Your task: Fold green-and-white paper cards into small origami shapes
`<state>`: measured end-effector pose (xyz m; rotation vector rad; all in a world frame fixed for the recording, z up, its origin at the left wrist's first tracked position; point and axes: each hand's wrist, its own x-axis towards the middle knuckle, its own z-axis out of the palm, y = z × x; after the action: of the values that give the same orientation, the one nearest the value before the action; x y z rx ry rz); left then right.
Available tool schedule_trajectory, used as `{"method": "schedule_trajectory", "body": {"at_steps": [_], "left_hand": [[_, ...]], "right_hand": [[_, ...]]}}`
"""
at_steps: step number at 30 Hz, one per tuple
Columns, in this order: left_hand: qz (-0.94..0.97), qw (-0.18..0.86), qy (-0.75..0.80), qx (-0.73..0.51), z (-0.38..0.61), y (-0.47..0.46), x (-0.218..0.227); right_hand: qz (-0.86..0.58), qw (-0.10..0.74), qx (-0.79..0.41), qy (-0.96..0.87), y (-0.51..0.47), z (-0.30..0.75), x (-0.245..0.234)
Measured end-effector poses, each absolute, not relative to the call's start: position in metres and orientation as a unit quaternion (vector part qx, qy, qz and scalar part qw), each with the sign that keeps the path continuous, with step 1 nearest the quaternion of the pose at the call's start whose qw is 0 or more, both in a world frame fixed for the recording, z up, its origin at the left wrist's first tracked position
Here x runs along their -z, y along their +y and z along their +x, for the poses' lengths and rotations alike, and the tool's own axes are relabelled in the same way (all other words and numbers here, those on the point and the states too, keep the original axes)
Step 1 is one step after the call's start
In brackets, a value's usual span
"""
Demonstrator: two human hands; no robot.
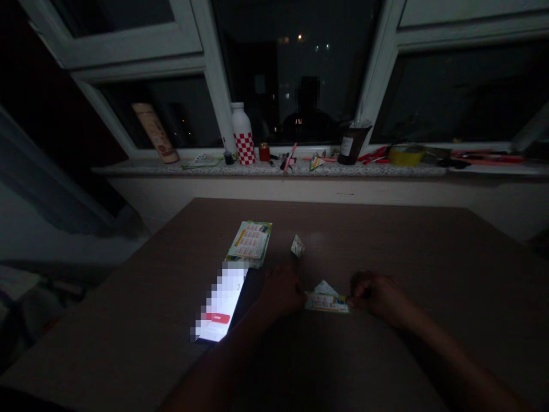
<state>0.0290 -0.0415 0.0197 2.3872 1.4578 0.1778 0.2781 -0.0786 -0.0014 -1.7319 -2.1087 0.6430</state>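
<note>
1. Paper, printed and partly folded, lies to the right of the lit phone.
2. Work looks part-way: a triangular peak is formed above a flat band; how much folding is left cannot be told. A small folded piece lies beyond the phone, rightward.
3. Peak points away from the person; the long axis runs side to side, roughly crosswise to the phone.
4. Right hand pinches the paper's right end; left hand, nearer the phone, is at its left end, grip too dark to tell.
</note>
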Motion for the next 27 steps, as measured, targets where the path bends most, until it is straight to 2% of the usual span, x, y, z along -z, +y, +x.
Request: {"method": "schedule_trajectory", "body": {"at_steps": [7,11,15,21,24,27], "left_hand": [[0.851,0.174,0.488,-0.085,0.028,-0.040,-0.013],[0.858,0.174,0.474,-0.093,0.027,-0.041,-0.011],[0.859,0.178,0.468,-0.105,0.027,-0.043,-0.010],[0.859,0.181,0.461,-0.131,0.033,-0.050,-0.009],[0.845,0.204,0.471,-0.150,0.038,-0.054,-0.011],[0.815,0.277,0.481,-0.164,0.041,-0.055,-0.012]], "right_hand": [[-0.569,0.222,-0.186,-0.770,-0.081,0.263,0.009],[-0.558,0.209,-0.144,-0.790,-0.081,0.245,0.016],[-0.546,0.222,-0.153,-0.793,-0.079,0.238,0.016],[-0.546,0.298,-0.211,-0.754,-0.079,0.237,0.014],[-0.557,0.345,-0.295,-0.695,-0.082,0.236,0.013],[-0.548,0.400,-0.404,-0.614,-0.083,0.238,0.011]]}}
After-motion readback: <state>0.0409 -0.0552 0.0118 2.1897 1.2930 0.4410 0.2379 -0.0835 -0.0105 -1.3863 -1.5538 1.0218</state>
